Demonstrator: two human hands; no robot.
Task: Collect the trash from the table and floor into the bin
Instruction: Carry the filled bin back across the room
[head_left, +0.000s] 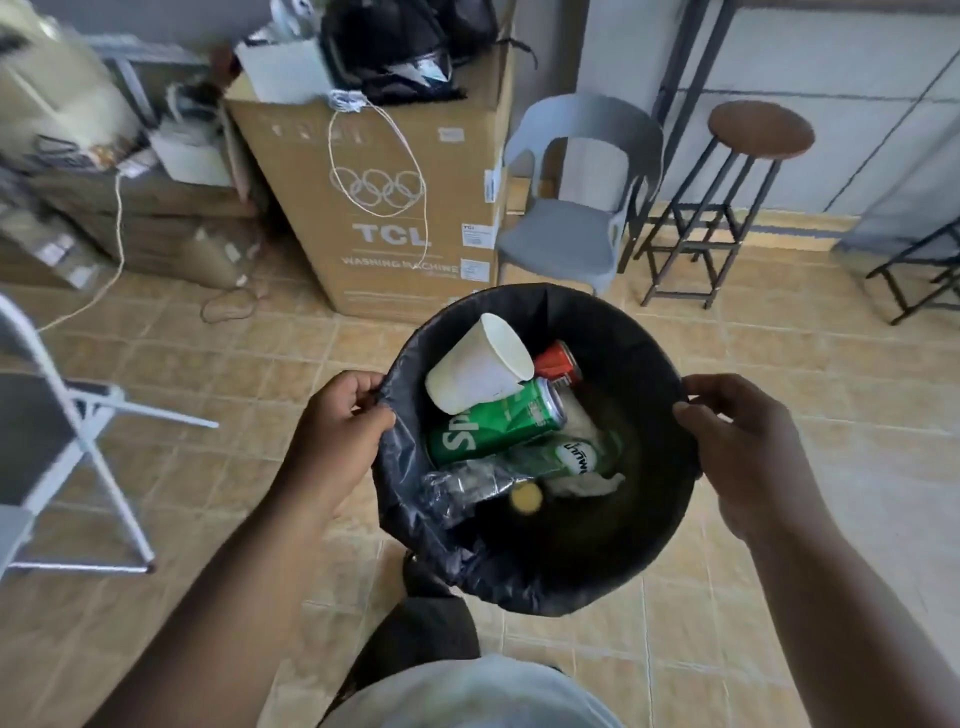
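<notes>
Over the tiled floor (270, 364), held up in front of the person, the bin (649, 545) hangs between two hands, its black liner (415, 493) folded over the rim. At the rim's left edge the left hand (337, 421) has its fingers curled and pinched on a gathered fold of liner; at the right edge the right hand (737, 441) is closed over the rim, thumb on the inner side. Inside, toward the far-left wall, a white paper cup (475, 366) lies tilted on a green can (498, 423), with a red can (558, 361) just behind it; a crushed clear bottle (467, 483), a yellow cap (525, 497) and crumpled white paper (587, 483) sit lower down. Judging by this, most of the collecting looks done and the bin is being carried or set down. To do that well, keep both grips level so the cup, riding highest, does not roll out, and hold the rim itself rather than only the liner on the left, since the plastic could slip or tear. Lower it straight onto bare tile, clear of the folding chair (67, 415) and the cardboard box (384, 208).
</notes>
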